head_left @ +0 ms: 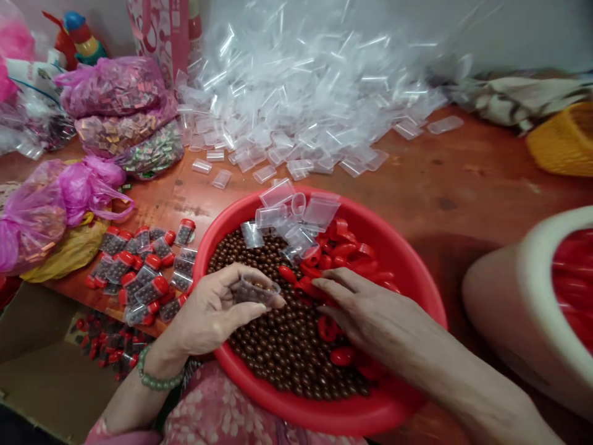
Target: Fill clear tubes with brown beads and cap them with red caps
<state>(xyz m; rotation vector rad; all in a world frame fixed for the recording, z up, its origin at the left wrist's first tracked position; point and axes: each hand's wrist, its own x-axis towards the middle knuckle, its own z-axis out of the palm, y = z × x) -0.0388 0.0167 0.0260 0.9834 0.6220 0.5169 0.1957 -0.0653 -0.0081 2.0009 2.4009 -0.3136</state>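
My left hand (210,309) is closed around a clear plastic tube (256,289), tilted over the red basin (412,259), with brown balls visible inside. Beneath it, shiny brown balls (296,358) fill much of the basin. My right hand (365,309) reaches down over the red caps (347,247) on the basin's right side. Its fingertips close on a red cap (306,285); the thumb's grip is partly hidden. Several clear empty tubes (278,193) lie at the basin's far side, on the balls and caps.
A large heap of clear tubes (301,105) covers the table's back. Capped, ball-filled tubes (143,272) lie left of the basin, with more in a cardboard box (37,346) below. Pink bags (115,86) stand back left; a pale bucket (504,290) of red pieces stands right.
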